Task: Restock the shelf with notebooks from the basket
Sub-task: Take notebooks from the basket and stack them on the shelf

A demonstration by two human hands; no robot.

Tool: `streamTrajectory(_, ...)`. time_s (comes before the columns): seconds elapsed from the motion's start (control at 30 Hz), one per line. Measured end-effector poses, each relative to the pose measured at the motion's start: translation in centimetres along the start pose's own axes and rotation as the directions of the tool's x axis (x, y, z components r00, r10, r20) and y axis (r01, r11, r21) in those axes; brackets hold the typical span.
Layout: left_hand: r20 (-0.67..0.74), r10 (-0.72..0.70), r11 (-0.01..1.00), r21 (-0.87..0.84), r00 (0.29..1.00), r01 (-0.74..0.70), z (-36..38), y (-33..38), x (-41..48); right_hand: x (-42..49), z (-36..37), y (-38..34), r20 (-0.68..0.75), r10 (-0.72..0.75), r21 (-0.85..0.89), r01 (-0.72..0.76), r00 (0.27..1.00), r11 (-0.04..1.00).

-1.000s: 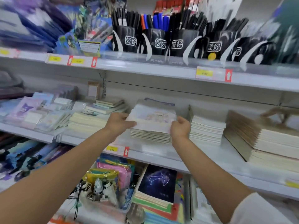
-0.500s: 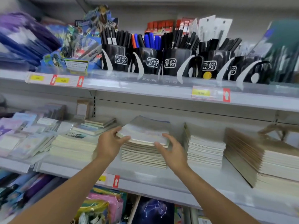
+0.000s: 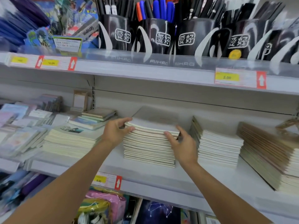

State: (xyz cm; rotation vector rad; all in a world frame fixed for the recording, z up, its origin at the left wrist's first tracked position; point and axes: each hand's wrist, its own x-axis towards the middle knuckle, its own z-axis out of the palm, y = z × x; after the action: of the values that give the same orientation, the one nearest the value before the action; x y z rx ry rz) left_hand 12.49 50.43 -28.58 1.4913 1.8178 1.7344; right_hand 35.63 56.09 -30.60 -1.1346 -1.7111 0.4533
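A stack of thin pale notebooks (image 3: 148, 146) stands on the middle shelf (image 3: 145, 173). A small bundle of grey-covered notebooks (image 3: 153, 120) lies on top of it. My left hand (image 3: 115, 131) grips the bundle's left front corner, thumb on top and fingers curled at the edge. My right hand (image 3: 182, 143) holds the right front corner of the bundle, with the thumb pressed along the front edge. The basket is out of view.
Other notebook stacks stand left (image 3: 69, 139) and right (image 3: 218, 146) of the middle one, with brown-edged books (image 3: 267, 151) at far right. Black pen cups (image 3: 161, 34) fill the shelf above. Price tags (image 3: 106, 181) line the shelf edges. Pouches and a dark starry notebook (image 3: 160, 210) lie below.
The notebooks I held tilted above the stack now lie flat on top of it. Both hands moved forward with them and stay at the front corners. The camera came closer.
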Motion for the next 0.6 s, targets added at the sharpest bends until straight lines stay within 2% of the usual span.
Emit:
streamTrajectory(0.1,-0.006,0.009,1.0,-0.014,1.0,-0.009,0.4,-0.8,0.1,0.2,0.3,0.1,-0.008,-0.013,-0.088,0.012,1.0,0.996)
streamTrajectory(0.27,-0.02,0.079,0.985,0.156,0.997,-0.075,1.6,-1.3,-1.5,0.0,1.2,0.3,-0.008,0.041,0.066,-0.041,0.999,0.997)
streamTrajectory(0.33,0.033,0.085,0.986,0.143,0.996,-0.089,1.2,-0.9,-1.8,0.1,1.2,0.2,-0.025,0.016,-0.001,-0.016,1.0,1.0)
streamTrajectory(0.43,0.074,0.055,0.992,0.11,0.996,-0.063,-0.5,-0.2,-2.7,0.1,0.6,-0.9,-0.075,-0.102,-0.181,0.087,0.992,0.98)
streamTrajectory(0.5,-0.004,0.06,0.979,0.195,0.998,-0.058,-2.2,0.4,-3.7,-0.2,0.4,-1.8,-0.076,-0.235,-0.201,0.216,0.969,0.955)
streamTrajectory(0.6,-0.14,0.02,0.965,0.261,0.99,0.017,-5.6,0.9,-6.4,-2.0,1.1,-4.1,-0.001,-0.404,-0.163,0.399,0.915,0.903)
